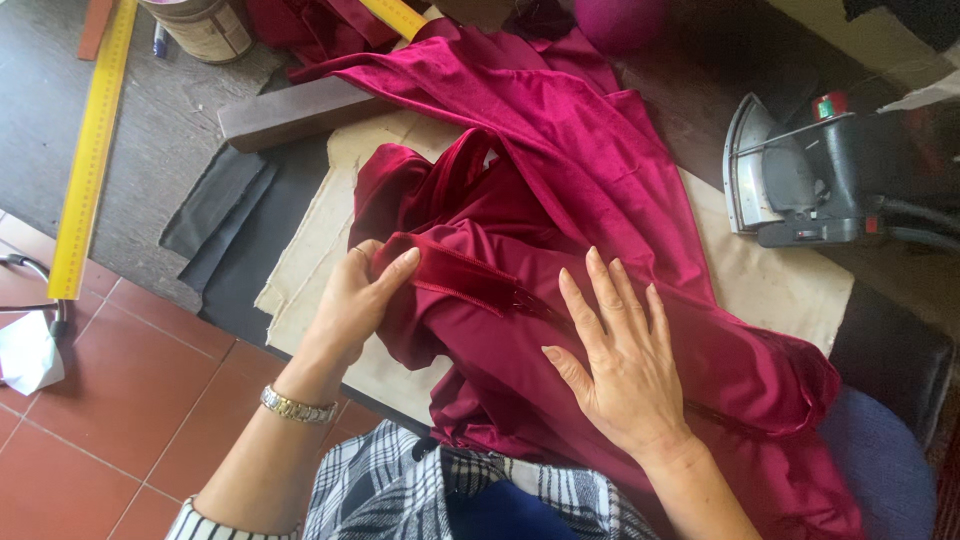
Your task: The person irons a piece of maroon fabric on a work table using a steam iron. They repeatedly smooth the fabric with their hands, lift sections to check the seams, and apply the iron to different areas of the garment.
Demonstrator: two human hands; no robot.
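Note:
A shiny crimson garment (590,170) lies bunched across a beige pressing cloth (780,280) on the worktable. My left hand (355,300) pinches a folded, stitched edge of the garment between thumb and fingers; a metal watch sits on that wrist. To its right, my right hand (620,365) lies flat on the fabric with its fingers spread, pressing it down beside the seam.
A clothes iron (800,180) rests on its side at the right. A long yellow ruler (90,150) lies on the dark table at the left, near a tin can (200,28) and a wooden block (295,112). Dark fabric pieces (215,215) overhang the table edge above the red-tiled floor (110,400).

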